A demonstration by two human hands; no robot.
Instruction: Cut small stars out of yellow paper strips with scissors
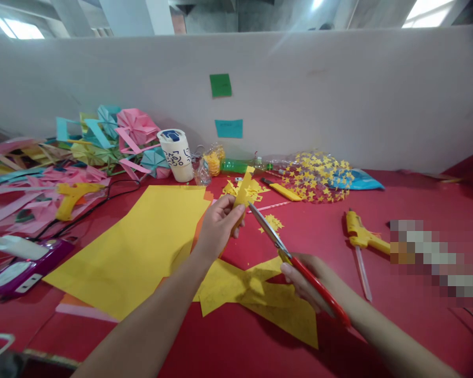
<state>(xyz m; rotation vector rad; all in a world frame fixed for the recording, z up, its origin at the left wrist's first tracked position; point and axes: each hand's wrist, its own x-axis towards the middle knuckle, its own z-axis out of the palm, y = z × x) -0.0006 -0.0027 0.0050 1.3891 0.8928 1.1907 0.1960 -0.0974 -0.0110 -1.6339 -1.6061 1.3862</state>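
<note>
My left hand [219, 223] pinches a narrow yellow paper strip [244, 187] upright above the red table. Red-handled scissors [278, 242] are gripped in my right hand [305, 281], their blades pointing up and left with the tips at the strip's right edge. I cannot tell whether the blades touch the paper. Just behind the strip lies a heap of yellow paper scraps [262, 192], and a small pile of yellow paper stars [274, 222] sits to the right of the blades. Below my hands are cut yellow paper pieces [224, 286].
Large yellow sheets [153, 226] lie at left. Beyond them stand a white cup [177, 157] and folded coloured paper [136, 126]. A star-covered plastic ball [319, 176] and a yellow cutter [286, 191] lie behind. Glue guns [360, 233] rest on both sides; a purple power strip [35, 268] is at left.
</note>
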